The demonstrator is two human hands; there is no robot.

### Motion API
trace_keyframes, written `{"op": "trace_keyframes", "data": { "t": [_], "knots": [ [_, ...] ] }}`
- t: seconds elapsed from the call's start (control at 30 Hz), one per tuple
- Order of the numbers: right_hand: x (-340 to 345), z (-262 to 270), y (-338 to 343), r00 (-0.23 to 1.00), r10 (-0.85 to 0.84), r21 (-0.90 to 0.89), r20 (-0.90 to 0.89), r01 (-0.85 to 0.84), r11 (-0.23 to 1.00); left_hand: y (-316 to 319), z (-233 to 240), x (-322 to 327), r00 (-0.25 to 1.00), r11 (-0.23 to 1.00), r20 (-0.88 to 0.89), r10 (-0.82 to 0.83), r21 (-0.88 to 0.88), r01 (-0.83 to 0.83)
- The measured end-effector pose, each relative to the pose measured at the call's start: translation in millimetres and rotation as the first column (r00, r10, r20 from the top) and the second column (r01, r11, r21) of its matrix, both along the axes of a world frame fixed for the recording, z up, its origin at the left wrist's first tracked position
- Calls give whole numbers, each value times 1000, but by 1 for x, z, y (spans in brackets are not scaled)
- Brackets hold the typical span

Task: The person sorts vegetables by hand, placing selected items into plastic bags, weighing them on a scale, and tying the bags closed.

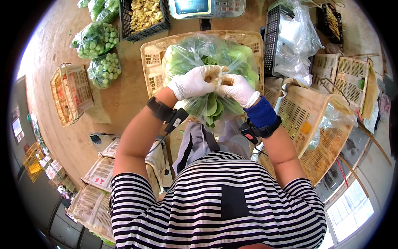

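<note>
A clear plastic bag (208,46) full of leafy green vegetables (214,107) rests in a shallow, pale plastic crate (150,70) in front of me. My left hand (197,80), in a white glove, pinches the gathered neck of the bag from the left. From the right, my gloved right hand (238,88) grips the same twisted plastic, and the fingertips of both hands meet there. Green leaves show through the film on both sides of my hands. The fingers partly hide the bag's neck, so I cannot tell whether it is knotted.
A digital scale (228,8) stands beyond the crate, beside a black crate of ginger (146,15). Bags of round green vegetables (104,70) lie to the left, near an orange-tinted basket (73,93). At right are a black crate with plastic bags (295,43) and tilted pale crates (306,115).
</note>
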State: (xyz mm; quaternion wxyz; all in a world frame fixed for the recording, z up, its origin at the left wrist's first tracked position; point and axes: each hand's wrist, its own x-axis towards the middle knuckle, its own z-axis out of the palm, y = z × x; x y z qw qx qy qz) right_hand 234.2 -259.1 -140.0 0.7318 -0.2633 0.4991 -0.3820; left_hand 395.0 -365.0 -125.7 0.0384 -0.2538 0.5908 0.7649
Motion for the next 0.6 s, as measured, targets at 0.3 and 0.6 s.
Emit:
{"op": "trace_keyframes", "data": {
  "t": [0.3,0.6],
  "knots": [
    [-8,-5,-6,996,85,114,0,-84,990,-2,-6,11,979,971,-164,120,223,-82],
    [14,-7,-3,985,-146,79,-92,153,985,20,13,10,975,656,35,220,-745,-121]
  ]
}}
